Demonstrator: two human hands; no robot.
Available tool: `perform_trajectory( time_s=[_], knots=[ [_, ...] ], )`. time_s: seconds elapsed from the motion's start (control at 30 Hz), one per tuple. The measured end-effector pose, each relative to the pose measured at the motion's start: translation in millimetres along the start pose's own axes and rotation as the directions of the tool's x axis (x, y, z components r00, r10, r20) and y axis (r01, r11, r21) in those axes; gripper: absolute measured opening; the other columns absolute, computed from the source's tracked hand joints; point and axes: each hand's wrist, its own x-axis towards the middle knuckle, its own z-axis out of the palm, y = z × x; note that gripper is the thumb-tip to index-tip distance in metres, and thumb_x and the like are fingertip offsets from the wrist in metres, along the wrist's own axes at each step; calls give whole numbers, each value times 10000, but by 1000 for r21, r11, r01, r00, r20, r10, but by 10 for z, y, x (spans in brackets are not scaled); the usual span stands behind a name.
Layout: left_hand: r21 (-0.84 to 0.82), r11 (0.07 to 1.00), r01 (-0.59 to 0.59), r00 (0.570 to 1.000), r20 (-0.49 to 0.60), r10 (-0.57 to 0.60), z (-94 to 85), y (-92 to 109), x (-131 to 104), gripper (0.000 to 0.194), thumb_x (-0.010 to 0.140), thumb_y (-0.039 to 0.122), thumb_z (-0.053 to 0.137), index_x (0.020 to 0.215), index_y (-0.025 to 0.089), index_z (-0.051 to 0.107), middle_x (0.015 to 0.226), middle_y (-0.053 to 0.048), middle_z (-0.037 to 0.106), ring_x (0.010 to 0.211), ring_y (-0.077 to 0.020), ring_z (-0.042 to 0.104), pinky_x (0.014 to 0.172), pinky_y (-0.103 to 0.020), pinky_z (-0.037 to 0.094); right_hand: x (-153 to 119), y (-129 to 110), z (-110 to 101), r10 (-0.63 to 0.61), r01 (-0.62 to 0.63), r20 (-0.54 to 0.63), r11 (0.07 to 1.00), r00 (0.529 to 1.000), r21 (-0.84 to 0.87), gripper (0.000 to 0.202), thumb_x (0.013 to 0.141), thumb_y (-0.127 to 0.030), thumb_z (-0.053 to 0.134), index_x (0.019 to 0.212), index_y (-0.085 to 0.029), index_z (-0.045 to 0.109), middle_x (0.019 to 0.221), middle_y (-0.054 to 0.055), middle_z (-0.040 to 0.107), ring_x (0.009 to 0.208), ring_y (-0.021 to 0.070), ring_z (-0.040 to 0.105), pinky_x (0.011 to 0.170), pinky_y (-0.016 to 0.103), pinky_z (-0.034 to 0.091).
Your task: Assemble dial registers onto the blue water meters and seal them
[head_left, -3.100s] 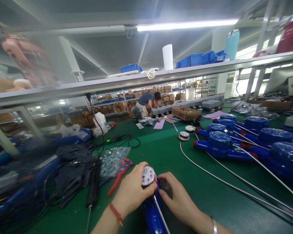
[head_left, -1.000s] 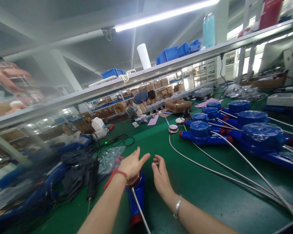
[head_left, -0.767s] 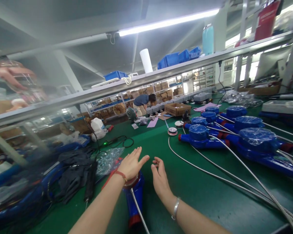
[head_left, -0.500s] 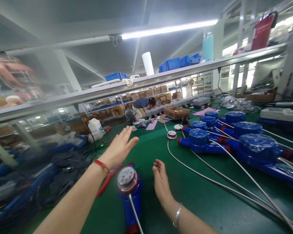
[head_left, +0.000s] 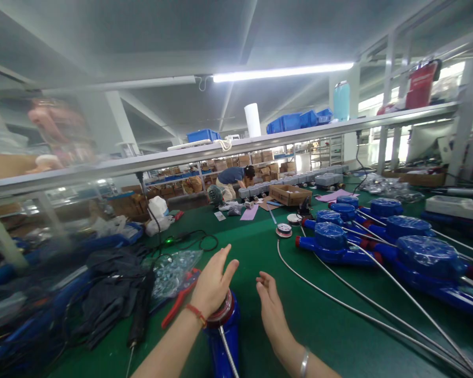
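Observation:
On the green table, a blue water meter with a dark red ring and a metal cable points toward me. My left hand is over its round dial, hiding most of it; the fingers are stretched out, and whether the palm touches the dial cannot be made out. To the meter's right, my right hand hovers with nothing in it, fingers loosely curved and apart. Red-handled pliers lie just left of my left wrist. A round dial unit with a long cable sits farther back.
Several blue meters with plastic-wrapped tops and cables fill the right. At left are a bag of small clear parts, a soldering iron and dark cloth. A cardboard box stands behind; a person bends beyond it.
My left hand has come down and right over the meter's dial, which was uncovered before. The view has shifted, and my right hand keeps its loosely curved pose beside the meter.

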Motion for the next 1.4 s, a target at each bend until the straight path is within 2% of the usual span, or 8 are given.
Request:
perform_trajectory(
  time_s=[0.07, 0.13, 0.37, 0.57, 0.8, 0.97, 1.2, 1.4],
  knots=[
    [-175, 985, 12, 982, -184, -45, -12, -100, -160, 543, 952, 510, 277, 1356, 174, 413, 1424, -105, 449, 1345, -186, 370, 1137, -381, 275, -26, -25, -7, -27, 27, 45, 1000, 999, 7, 530, 885, -553, 352, 1278, -197, 371, 1302, 155, 470, 1253, 256, 438, 1077, 435, 329],
    [-331, 940, 76, 962, -224, -157, 58, -264, -371, 534, 958, 505, 251, 1353, 170, 379, 1401, -122, 463, 1326, -198, 399, 1127, -388, 298, -91, -52, -9, -100, 99, 143, 995, 985, 14, 579, 886, -570, 364, 1324, -191, 358, 1345, 151, 446, 1294, 250, 400, 1104, 429, 287],
    [-583, 762, 284, 953, 86, -289, 232, -779, -873, 686, 883, 638, 337, 1390, 176, 356, 1510, -85, 321, 1410, -252, 230, 1183, -408, 159, -286, -146, 4, -154, 325, 640, 932, 752, -157, 1088, 667, -436, 751, 1492, -152, 103, 1554, 156, 114, 1429, 299, 99, 1164, 467, 102],
    [-764, 540, 354, 902, 431, 19, 32, -1008, -860, 877, 725, 491, 720, 1455, 258, 292, 1514, -79, 313, 1390, -297, 272, 1150, -442, 230, -29, -224, -92, -115, 393, 697, 884, 708, -253, 782, 704, -143, 631, 1429, -200, 342, 1442, 94, 421, 1324, 253, 388, 1135, 418, 264],
    [-877, 362, 315, 909, 389, 149, 188, -1171, -886, 922, 712, 267, 780, 1460, 341, 246, 1510, -51, 330, 1358, -275, 345, 1126, -449, 265, 76, -89, -140, -80, 434, 766, 859, 637, -272, 988, 659, -237, 770, 1475, -232, 213, 1467, 100, 382, 1322, 288, 386, 1124, 451, 272],
    [-894, 317, 318, 918, 373, 131, 161, -1125, -866, 902, 678, 172, 792, 1438, 304, 323, 1470, -61, 402, 1329, -284, 388, 1115, -453, 281, 100, -106, -105, -52, 197, 824, 978, 565, -74, 926, 675, -374, 798, 1444, -215, 307, 1462, 99, 390, 1326, 282, 385, 1134, 457, 250],
    [-904, 290, 314, 929, 355, 100, 156, -1034, -869, 852, 668, 113, 784, 1407, 278, 394, 1401, -68, 491, 1272, -280, 455, 1085, -442, 323, 91, -106, -39, -38, 30, 763, 999, 645, 24, 714, 709, -361, 781, 1330, -169, 484, 1271, 112, 590, 1167, 284, 549, 1037, 457, 379],
    [-894, 298, 334, 935, 353, 12, 112, -791, -887, 789, 642, 220, 829, 1349, 209, 480, 1313, -102, 568, 1167, -301, 539, 1005, -431, 409, 23, -36, -47, -33, -3, 600, 998, 799, 59, 606, 654, -585, 745, 1055, -154, 602, 1038, 96, 669, 972, 260, 606, 872, 380, 448]
  ],
)
